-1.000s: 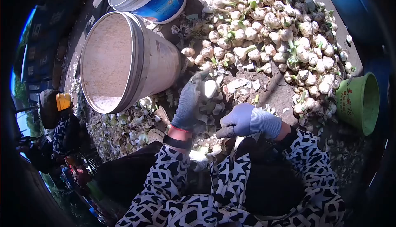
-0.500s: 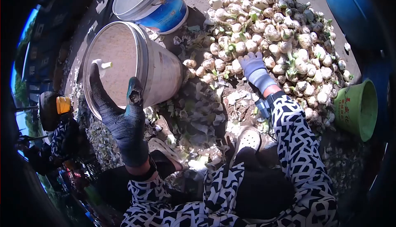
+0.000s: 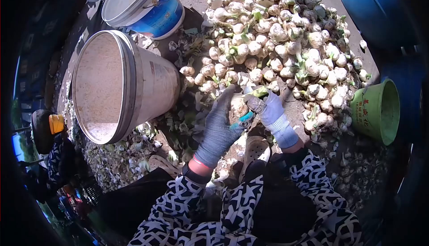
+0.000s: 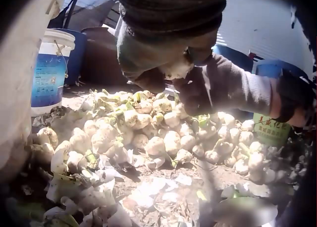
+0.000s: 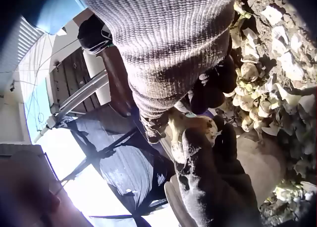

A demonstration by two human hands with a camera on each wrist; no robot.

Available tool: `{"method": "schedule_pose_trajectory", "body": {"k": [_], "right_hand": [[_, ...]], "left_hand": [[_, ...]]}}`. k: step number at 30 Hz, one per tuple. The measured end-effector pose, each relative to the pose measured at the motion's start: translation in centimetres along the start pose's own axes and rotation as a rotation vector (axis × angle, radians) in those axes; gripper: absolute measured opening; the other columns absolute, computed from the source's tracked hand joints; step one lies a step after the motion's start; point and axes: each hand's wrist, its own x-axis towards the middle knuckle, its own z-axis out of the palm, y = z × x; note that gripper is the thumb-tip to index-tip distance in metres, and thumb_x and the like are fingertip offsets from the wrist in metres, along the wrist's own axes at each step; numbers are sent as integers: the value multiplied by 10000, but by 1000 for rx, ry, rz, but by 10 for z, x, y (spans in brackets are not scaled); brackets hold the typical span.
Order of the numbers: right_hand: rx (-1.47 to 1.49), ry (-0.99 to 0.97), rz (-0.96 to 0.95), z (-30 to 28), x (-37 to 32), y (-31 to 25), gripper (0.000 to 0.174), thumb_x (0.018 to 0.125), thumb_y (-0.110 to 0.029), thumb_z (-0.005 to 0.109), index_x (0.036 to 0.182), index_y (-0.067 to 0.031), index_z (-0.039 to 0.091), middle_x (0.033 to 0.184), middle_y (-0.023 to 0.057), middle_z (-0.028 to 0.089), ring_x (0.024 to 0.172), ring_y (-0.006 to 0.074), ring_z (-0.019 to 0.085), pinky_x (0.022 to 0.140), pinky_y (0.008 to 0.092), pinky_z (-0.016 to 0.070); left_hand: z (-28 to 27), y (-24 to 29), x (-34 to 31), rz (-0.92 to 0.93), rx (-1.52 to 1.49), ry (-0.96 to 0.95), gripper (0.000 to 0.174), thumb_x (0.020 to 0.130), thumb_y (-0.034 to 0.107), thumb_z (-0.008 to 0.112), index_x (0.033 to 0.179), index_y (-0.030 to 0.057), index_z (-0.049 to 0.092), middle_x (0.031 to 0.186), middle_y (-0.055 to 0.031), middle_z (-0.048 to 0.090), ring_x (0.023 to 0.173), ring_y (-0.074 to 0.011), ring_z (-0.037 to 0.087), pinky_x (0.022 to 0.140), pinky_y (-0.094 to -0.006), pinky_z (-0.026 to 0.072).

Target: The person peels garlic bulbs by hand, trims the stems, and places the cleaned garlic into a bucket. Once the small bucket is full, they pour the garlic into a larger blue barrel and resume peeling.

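Observation:
My gloved left hand [image 3: 218, 132] holds a garlic bulb [image 3: 239, 106], its thumb with the teal patch lying along the near side. Against the bulb's right side, my right hand [image 3: 275, 114] curls its dark-tipped thumb and fingers near the green stem [image 3: 258, 92]. In the left wrist view a pale bit of the bulb [image 4: 177, 70] shows between the two gloves. The right wrist view has the bulb [image 5: 178, 135] partly covered by the fingers. A large pile of unpeeled garlic [image 3: 277, 36] lies just beyond the hands.
A whitish bucket [image 3: 156, 80] leans with its mouth toward the left. Behind it stands a blue-and-white bucket [image 3: 156, 18]. To the right are a green bucket [image 3: 373, 112] and a blue barrel [image 3: 373, 11]. Peeled skins [image 3: 120, 161] litter the ground around the shoes [image 3: 257, 152].
Earlier the left hand let a white peeled bulb go at the whitish bucket while the right hand reached into the pile. Now both hands are together on another, dirtier bulb.

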Motion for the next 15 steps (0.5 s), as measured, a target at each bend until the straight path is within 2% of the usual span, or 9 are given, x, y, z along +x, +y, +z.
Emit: {"method": "schedule_pose_trajectory", "body": {"k": [1, 4, 6, 7, 9, 11, 13, 14, 15], "right_hand": [[-210, -8, 53, 3, 1, -29, 212, 858, -159, 691, 1001, -10, 645, 895, 66, 683, 826, 121, 621, 729, 270, 501], [-190, -87, 83, -1, -2, -32, 196, 864, -141, 680, 1004, -8, 645, 871, 68, 673, 770, 111, 606, 671, 273, 490], [-392, -99, -247, -6, -4, -29, 190, 873, -138, 668, 1003, -1, 645, 825, 57, 656, 716, 96, 581, 624, 271, 474], [-392, -103, -247, -9, -3, -30, 190, 873, -138, 668, 1003, -1, 645, 825, 57, 656, 716, 96, 581, 624, 271, 474], [-114, -299, -38, -13, 0, -36, 197, 883, -151, 658, 1000, 7, 645, 769, 26, 639, 679, 83, 576, 598, 252, 468], [29, -335, 125, -12, -4, -43, 193, 881, -149, 656, 989, 11, 650, 733, 16, 629, 628, 81, 579, 557, 228, 460], [351, -444, 462, -9, -6, -43, 196, 893, -167, 638, 976, 10, 657, 704, 21, 626, 567, 75, 567, 519, 211, 447], [342, -484, 432, -7, -8, -44, 224, 917, -213, 603, 927, 6, 653, 691, 39, 627, 528, 74, 549, 499, 208, 437], [345, -487, 431, -3, -7, -41, 224, 917, -213, 603, 927, 6, 653, 691, 39, 627, 528, 74, 549, 499, 208, 437]], "left_hand": [[1, -4, -2, 26, -49, 37, 727, 760, 163, 780, 1372, 29, 412, 1326, -164, 503, 1238, -222, 489, 1035, -345, 393], [-16, 15, 1, -145, -284, -64, 694, 785, 143, 757, 1375, 21, 412, 1293, -123, 520, 1201, -178, 493, 1009, -317, 407], [-42, 21, 8, -249, -474, -287, 621, 849, 156, 699, 1377, 6, 410, 1257, -87, 527, 1130, -123, 509, 961, -294, 431], [-50, 16, 9, -420, -545, -371, 540, 898, 149, 640, 1372, 11, 421, 1241, -76, 535, 1093, -104, 523, 932, -288, 445], [-51, 20, -1, -497, -693, -294, 626, 914, 434, 591, 1333, -10, 450, 1162, -61, 592, 1029, -138, 562, 914, -282, 442], [-50, 6, -10, -375, -612, -296, 533, 952, 387, 549, 1308, -2, 473, 1145, -76, 604, 1040, -151, 569, 923, -296, 445], [-54, 15, -9, 130, -81, -239, 386, 979, 179, 506, 1315, -4, 455, 1202, -98, 570, 1066, -148, 569, 934, -310, 467], [-53, 20, -5, 127, -77, -235, 386, 979, 179, 506, 1315, -4, 455, 1202, -98, 570, 1066, -148, 569, 934, -310, 467], [-50, 26, 1, -182, -367, -128, 378, 985, 218, 493, 1282, -16, 471, 1147, -95, 593, 1020, -163, 593, 896, -316, 484]]}}
